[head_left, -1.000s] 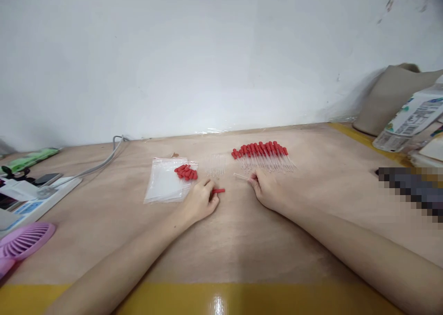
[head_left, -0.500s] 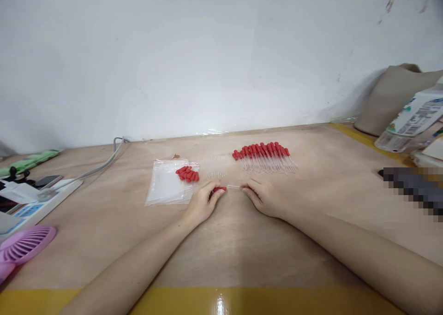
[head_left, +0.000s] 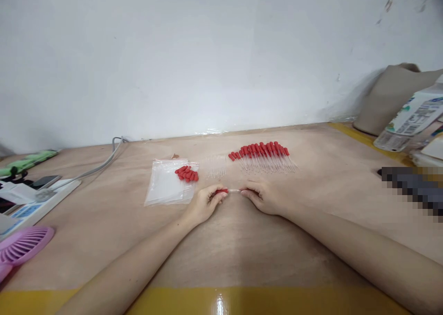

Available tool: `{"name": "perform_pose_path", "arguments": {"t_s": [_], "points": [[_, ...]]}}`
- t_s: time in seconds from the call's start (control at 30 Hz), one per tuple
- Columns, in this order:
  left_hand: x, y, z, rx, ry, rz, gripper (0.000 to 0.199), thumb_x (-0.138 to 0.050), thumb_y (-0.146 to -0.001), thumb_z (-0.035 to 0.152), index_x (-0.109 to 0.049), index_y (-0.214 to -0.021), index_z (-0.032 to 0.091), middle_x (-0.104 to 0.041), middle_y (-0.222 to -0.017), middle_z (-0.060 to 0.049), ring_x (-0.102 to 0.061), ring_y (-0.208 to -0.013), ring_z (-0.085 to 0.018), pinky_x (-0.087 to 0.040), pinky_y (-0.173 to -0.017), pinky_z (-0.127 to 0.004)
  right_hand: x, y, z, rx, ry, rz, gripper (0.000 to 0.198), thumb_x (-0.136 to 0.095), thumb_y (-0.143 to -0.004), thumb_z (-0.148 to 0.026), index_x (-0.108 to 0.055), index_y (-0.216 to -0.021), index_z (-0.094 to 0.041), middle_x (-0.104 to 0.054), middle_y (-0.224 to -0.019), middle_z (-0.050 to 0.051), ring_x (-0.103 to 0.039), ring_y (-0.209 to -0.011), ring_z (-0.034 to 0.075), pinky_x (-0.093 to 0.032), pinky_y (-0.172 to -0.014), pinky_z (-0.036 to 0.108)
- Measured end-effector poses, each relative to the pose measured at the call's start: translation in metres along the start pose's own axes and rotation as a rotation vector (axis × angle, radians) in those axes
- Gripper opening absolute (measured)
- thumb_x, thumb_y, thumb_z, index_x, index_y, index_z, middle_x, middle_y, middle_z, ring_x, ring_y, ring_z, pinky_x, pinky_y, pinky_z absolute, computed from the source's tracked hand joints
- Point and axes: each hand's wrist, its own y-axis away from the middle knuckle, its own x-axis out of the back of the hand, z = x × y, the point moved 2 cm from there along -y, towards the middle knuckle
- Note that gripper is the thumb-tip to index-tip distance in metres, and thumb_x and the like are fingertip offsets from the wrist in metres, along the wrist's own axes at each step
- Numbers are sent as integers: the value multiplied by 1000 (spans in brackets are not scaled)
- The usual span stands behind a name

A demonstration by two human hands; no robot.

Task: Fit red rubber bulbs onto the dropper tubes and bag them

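My left hand [head_left: 206,202] pinches a red rubber dropper bulb [head_left: 222,191] whose open end points right. In line with it, a thin clear dropper tube [head_left: 235,191] is gripped by my right hand [head_left: 259,197]. The tube's left end meets the bulb; how far it sits inside is too small to tell. Loose red bulbs [head_left: 187,173] lie in a heap on a clear plastic bag [head_left: 162,186], left of my hands. A row of clear tubes [head_left: 216,166] lies just beyond my fingers. Farther right, several droppers with red bulbs [head_left: 265,156] lie side by side.
At the left edge are a pink fan [head_left: 26,246], a white power strip [head_left: 51,202] with a grey cable [head_left: 104,165], and a green packet [head_left: 29,163]. A clear labelled bottle [head_left: 411,119] and a beige container [head_left: 384,100] stand at the right by the wall.
The bulb and the tube, apart half a second ago, now meet end to end between my hands. Both hands have shifted only slightly.
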Motion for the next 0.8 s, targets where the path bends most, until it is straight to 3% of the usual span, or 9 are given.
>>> {"name": "perform_pose_path", "arguments": {"t_s": [0.27, 0.43, 0.67, 0.8], "points": [[0, 3, 8, -5, -88, -30, 23, -49, -85, 33, -64, -94, 19, -68, -81, -2, -62, -70, -14, -50, -64, -24, -1, -1, 1, 0, 162, -60, 21, -42, -88, -22, -62, -81, -20, -63, -77, -1, -53, -69, 12, -32, -75, 30], [0, 1, 10, -26, -113, 2, 22, -53, -83, 34, -65, -95, 19, -70, -91, -4, -64, -81, -17, -51, -73, -28, -7, 2, 1, 59, 303, 20, 25, -37, -90, -21, -61, -83, -17, -62, -77, 4, -52, -68, 14, -33, -72, 31], [2, -3, 5, -26, -78, 14, 23, -57, -81, 34, -64, -97, 19, -70, -93, -3, -65, -82, -18, -52, -75, -29, -5, 3, 6, 15, 208, 38, 17, -41, -89, -26, -56, -90, -18, -60, -85, 5, -52, -77, 16, -40, -69, 28], [1, -2, 4, -13, -45, 7, 21, -55, -82, 33, -66, -92, 18, -70, -86, -3, -65, -75, -16, -52, -68, -26, -6, 1, 5, 97, 202, 75, 21, -37, -90, -24, -56, -84, -17, -60, -79, 6, -51, -74, 16, -40, -69, 28]]}}
